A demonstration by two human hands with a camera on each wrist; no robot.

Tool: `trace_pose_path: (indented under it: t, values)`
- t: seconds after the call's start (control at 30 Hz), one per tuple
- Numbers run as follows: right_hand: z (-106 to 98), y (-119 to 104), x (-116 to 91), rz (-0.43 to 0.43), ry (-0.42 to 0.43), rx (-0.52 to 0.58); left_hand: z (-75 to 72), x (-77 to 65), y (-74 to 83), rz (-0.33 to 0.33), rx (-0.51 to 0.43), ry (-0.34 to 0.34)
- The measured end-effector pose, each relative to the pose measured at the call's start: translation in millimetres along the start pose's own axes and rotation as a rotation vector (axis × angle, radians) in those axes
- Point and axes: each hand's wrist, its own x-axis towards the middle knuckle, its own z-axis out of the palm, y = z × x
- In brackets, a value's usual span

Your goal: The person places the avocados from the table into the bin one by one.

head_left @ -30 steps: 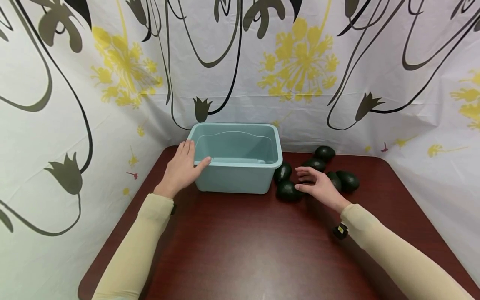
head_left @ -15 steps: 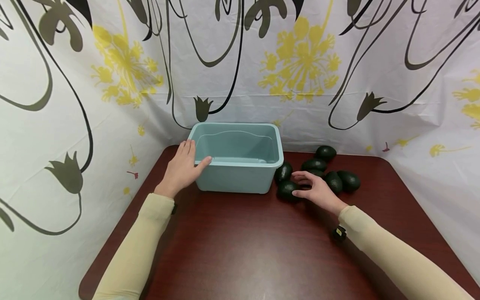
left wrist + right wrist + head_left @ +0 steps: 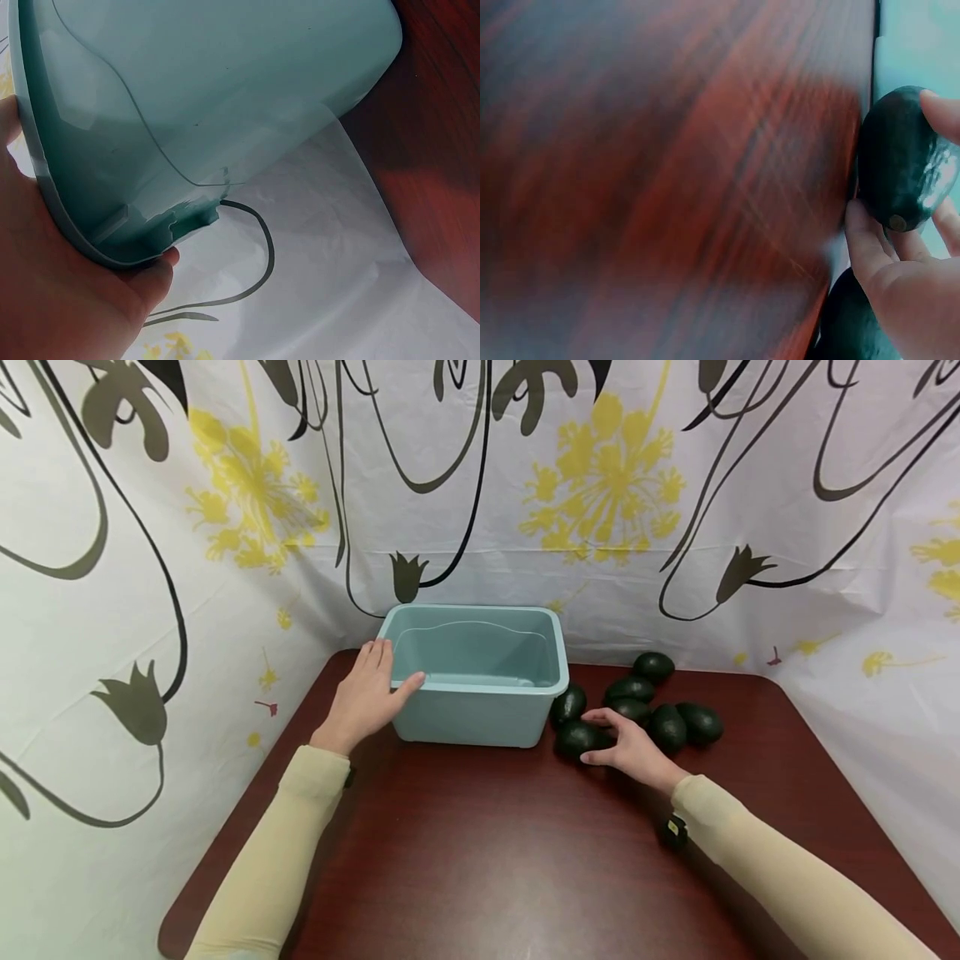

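Observation:
My left hand (image 3: pixel 363 695) rests on the near left corner of a pale blue-green plastic tub (image 3: pixel 468 720), its fingers straight along the side rim and the thumb spread over the front rim. The left wrist view shows that hand (image 3: pixel 71 285) against the tub's rim. Right of the tub, my right hand (image 3: pixel 630 748) holds a dark green avocado (image 3: pixel 577 740), thumb on the near side and fingers on the far side. In the right wrist view, thumb and fingers sit around this avocado (image 3: pixel 900 161), its stem end showing.
One avocado (image 3: pixel 569 703) lies against the tub's right side. Several more, among them an avocado (image 3: pixel 701 724) at the right and an avocado (image 3: pixel 654 667) at the back, cluster behind the right hand. A patterned white sheet (image 3: pixel 480 527) hangs behind the dark red-brown table (image 3: pixel 465 843).
My right hand has moved slightly left and down, and its thumb and fingers have come around the nearest avocado. The left hand stays on the tub.

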Motion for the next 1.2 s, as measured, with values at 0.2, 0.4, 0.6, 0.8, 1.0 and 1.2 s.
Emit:
trace_pose_path:
  t: [0.2, 0.4, 0.6, 0.8, 1.0, 1.2]
  values:
    - [1, -1, 1, 0.013, -0.009, 0.007, -0.1, 0.0, 0.1, -0.002, -0.003, -0.003]
    - [1, 0, 2, 0.022, -0.014, 0.015, -0.5, 0.9, 0.3, 0.003, 0.000, -0.001]
    - [-2, -4, -1, 0.027, -0.013, 0.006, 0.4, 1.2, 0.2, 0.001, 0.004, -0.003]
    - [-8, 1, -2, 0.012, 0.018, 0.042, 0.3, 1.0, -0.1, 0.006, 0.005, -0.001]
    - [-17, -3, -5, 0.027, 0.058, 0.083, -0.5, 0.5, -0.1, 0.018, -0.007, 0.009]
    - [-29, -11, -10, 0.025, 0.069, 0.089, -1.1, -0.1, 0.8, 0.016, -0.009, 0.006]
